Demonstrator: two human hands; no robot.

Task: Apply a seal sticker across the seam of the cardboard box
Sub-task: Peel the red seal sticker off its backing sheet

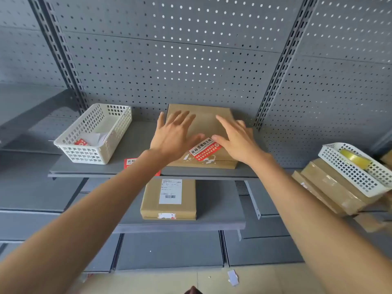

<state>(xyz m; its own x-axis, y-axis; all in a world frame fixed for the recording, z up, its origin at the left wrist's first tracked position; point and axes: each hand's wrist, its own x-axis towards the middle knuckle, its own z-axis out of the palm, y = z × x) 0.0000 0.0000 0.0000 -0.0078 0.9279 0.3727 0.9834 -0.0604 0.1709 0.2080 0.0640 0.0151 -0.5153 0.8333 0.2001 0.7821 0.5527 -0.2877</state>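
Two flat hands, left hand (pixel 172 134) and right hand (pixel 237 137), fingers spread wide, holding nothing, press the box (pixel 201 122) at frame centre on the shelf (pixel 135 143); sticker (pixel 205 149) sits skewed by the front seam, may crease or miss it.

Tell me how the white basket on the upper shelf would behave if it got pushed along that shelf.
The white basket would probably slide easily: it looks like thin perforated plastic on a smooth metal shelf. It is likely light, since it holds only a few paper sheets and a red sticker. Its low, wide shape makes tipping unlikely, though one corner seems to overhang the shelf edge.
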